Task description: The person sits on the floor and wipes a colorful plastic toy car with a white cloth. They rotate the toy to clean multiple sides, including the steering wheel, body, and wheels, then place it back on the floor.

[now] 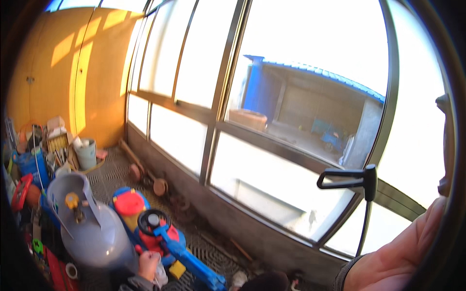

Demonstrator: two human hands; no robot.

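My left hand [148, 264] is low in the picture, between a grey gas cylinder [103, 236] and a child's ride-on toy car [154, 236]. Crumpled whitish material [160, 275] lies against its fingers; whether they grip it is unclear. A blue bar-like piece [194, 262] slants down from the toy's black steering wheel [154, 222]. Large and near the camera, my right hand [404, 251] rises at the lower right, its fingertips lost in the dark rim. Just left of it stands a black loop-shaped handle [370, 182] on a thin rod; any contact with the hand is hidden.
Tall windows [284, 214] run along a low wall [233, 218]. Wooden cabinet doors [54, 72] close off the far end. Buckets, including a pale one [86, 154], and mixed clutter line the left. Rusty dumbbell-like pieces [160, 186] lie by the wall on the patterned floor mat [105, 174].
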